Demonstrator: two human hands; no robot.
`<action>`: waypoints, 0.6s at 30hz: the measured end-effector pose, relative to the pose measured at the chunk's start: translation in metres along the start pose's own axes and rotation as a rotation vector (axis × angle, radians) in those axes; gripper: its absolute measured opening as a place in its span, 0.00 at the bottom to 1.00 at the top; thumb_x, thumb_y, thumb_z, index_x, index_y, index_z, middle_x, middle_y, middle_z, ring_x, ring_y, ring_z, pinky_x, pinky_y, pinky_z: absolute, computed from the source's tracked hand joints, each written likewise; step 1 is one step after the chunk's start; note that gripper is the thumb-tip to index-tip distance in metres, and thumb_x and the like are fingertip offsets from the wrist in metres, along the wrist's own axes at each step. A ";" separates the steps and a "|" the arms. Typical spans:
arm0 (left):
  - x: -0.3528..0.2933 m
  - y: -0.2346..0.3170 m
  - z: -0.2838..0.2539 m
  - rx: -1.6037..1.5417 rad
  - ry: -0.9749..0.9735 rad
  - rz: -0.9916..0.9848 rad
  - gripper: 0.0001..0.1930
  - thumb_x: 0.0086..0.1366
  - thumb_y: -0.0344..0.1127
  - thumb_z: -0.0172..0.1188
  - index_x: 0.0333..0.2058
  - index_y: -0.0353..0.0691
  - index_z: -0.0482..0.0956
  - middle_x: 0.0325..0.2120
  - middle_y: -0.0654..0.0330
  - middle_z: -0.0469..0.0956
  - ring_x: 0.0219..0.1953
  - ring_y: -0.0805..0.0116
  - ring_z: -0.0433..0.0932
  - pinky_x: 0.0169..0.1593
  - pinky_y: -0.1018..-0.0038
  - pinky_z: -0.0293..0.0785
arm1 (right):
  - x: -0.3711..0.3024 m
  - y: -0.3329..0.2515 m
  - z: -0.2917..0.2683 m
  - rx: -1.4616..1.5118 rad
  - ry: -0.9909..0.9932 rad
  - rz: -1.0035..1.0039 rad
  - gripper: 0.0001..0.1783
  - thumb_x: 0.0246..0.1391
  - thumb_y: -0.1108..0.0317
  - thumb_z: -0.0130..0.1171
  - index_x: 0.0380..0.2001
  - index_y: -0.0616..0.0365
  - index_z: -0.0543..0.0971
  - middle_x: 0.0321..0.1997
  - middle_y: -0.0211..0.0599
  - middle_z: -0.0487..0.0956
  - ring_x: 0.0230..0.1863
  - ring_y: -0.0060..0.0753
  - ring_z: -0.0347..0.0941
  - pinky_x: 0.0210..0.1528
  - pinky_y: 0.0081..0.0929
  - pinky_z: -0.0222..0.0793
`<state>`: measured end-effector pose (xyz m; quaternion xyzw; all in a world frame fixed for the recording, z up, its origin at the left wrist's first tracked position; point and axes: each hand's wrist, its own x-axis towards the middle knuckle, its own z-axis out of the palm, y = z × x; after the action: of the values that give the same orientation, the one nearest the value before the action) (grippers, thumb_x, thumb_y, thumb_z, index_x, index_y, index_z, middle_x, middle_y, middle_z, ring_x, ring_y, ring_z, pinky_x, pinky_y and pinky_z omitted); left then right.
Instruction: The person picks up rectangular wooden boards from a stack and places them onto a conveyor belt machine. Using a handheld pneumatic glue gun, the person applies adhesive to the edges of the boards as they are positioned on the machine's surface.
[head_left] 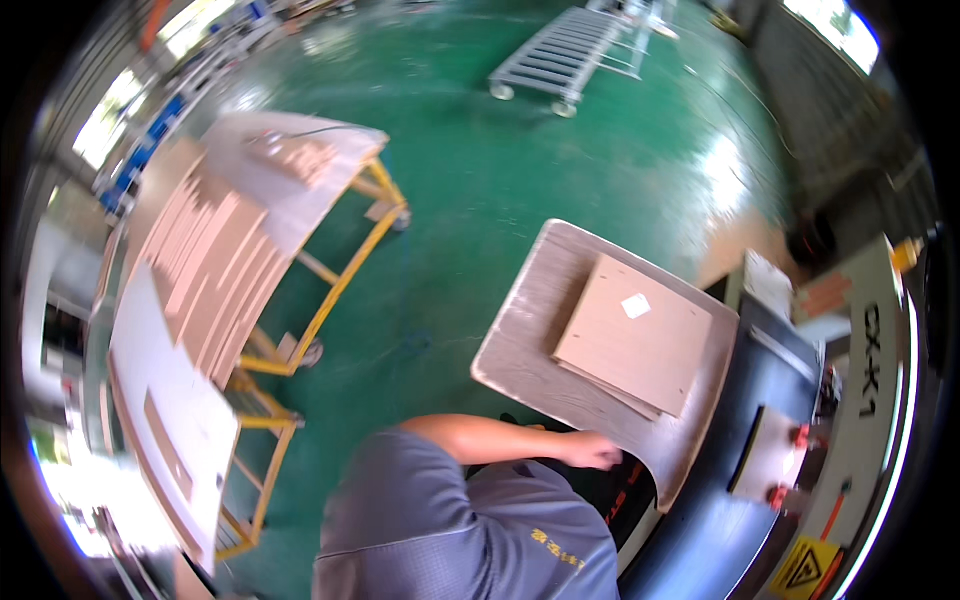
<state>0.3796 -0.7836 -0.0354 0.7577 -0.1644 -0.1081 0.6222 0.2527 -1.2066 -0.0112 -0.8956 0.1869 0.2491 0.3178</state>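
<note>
My left hand reaches across my body from a grey short sleeve, just off the near edge of a wood-grain side table. Its fingers look curled closed, somewhat blurred, and nothing shows in them. A small stack of square tan boards lies on that table, the top one bearing a white label. To its right, a smaller board rests on the machine's dark bed, next to red clamp-like parts. My right hand is out of view.
A pale machine housing stands along the right. At the left, yellow-framed wheeled carts carry many tan board strips and white panels. A grey roller conveyor stands on the green floor farther off.
</note>
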 end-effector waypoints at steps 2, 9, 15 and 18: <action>-0.124 -0.029 -0.023 0.072 0.160 -0.305 0.15 0.61 0.38 0.60 0.44 0.41 0.83 0.38 0.53 0.84 0.42 0.57 0.83 0.48 0.63 0.78 | 0.026 -0.003 0.031 -0.066 -0.236 -0.054 0.31 0.60 0.56 0.54 0.62 0.64 0.72 0.62 0.54 0.75 0.65 0.48 0.69 0.68 0.37 0.61; -0.399 -0.019 -0.064 -0.244 1.148 -0.982 0.19 0.60 0.35 0.63 0.50 0.35 0.80 0.38 0.56 0.85 0.36 0.68 0.83 0.42 0.70 0.79 | 0.065 -0.088 0.096 -0.194 -0.627 -0.316 0.32 0.61 0.54 0.52 0.62 0.64 0.72 0.62 0.54 0.75 0.65 0.49 0.69 0.68 0.37 0.60; -0.460 -0.054 -0.228 0.269 1.552 -0.903 0.26 0.62 0.44 0.64 0.55 0.38 0.74 0.42 0.48 0.84 0.45 0.53 0.83 0.51 0.62 0.78 | -0.055 -0.276 0.139 0.006 -0.766 -0.387 0.27 0.65 0.62 0.48 0.61 0.68 0.72 0.62 0.52 0.75 0.65 0.46 0.69 0.66 0.35 0.63; -0.472 -0.025 -0.379 0.439 1.601 -0.910 0.30 0.63 0.45 0.64 0.60 0.41 0.69 0.41 0.48 0.83 0.45 0.50 0.82 0.51 0.61 0.77 | -0.070 -0.318 0.179 0.243 -0.850 -0.375 0.26 0.66 0.65 0.50 0.64 0.67 0.69 0.64 0.49 0.74 0.64 0.43 0.70 0.65 0.35 0.64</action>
<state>0.0869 -0.2549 -0.0025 0.6983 0.6059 0.2449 0.2919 0.2949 -0.8445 0.0591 -0.6891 -0.0967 0.5080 0.5077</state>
